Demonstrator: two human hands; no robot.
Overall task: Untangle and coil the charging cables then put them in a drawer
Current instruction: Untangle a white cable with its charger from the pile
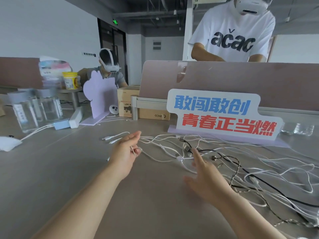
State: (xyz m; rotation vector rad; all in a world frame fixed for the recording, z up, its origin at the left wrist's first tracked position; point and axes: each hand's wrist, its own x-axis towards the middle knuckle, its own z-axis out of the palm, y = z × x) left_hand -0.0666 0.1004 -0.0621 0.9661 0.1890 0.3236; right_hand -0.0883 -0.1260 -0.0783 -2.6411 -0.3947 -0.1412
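A tangle of white charging cables (165, 144) lies across the grey desk (69, 169), mixed with a black cable (203, 150) and a braided cable (236, 171). It spreads from the middle to the right edge. My left hand (126, 152) is palm up at the tangle's left end, and its curled fingers hold a white cable that runs across the palm. White plug ends (108, 138) lie just left of that hand. My right hand (205, 178) hovers over the tangle with straight fingers, holding nothing. No drawer is in view.
A sign with blue and red characters (222, 114) stands right behind the cables. Clear bottles (32, 111), a power strip (76, 116) and a cardboard box (127, 102) stand at the back left. A pink divider (224, 80) closes the far side, with two people behind.
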